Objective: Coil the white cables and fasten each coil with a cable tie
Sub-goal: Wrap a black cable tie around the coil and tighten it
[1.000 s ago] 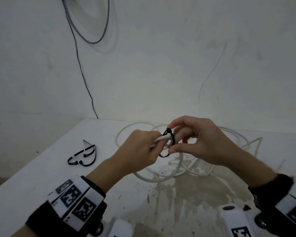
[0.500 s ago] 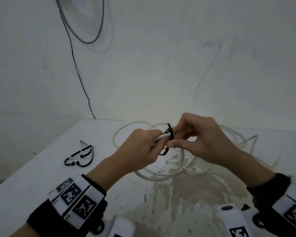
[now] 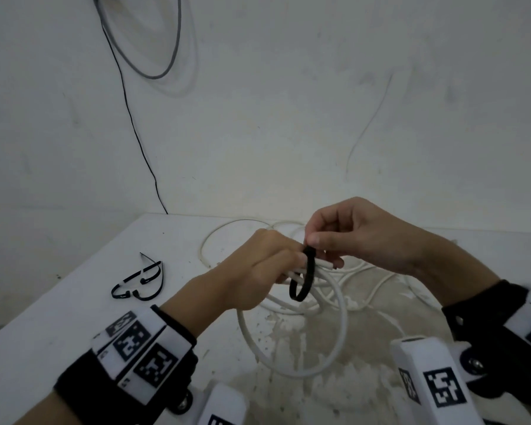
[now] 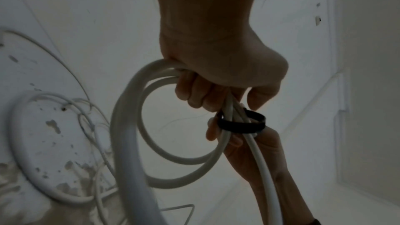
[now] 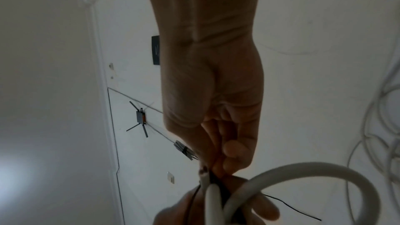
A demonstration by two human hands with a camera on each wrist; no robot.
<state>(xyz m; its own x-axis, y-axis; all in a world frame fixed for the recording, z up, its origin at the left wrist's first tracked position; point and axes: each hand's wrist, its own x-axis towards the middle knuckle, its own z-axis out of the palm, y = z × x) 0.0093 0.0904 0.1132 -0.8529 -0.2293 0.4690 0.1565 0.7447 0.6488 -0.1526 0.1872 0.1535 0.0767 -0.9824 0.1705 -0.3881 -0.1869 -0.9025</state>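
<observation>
Gripping the white coil (image 3: 292,342) in our left hand (image 3: 252,271) — our right hand (image 3: 359,234) pinches the black cable tie (image 3: 304,280) looped around it.

Your left hand (image 3: 252,271) hides where the white cable (image 3: 292,351) bunches in its grip, your right hand's fingertips (image 3: 314,240) cover the head of the black tie (image 3: 304,280), and the right wrist view shows that tie only as a dark blur.
</observation>
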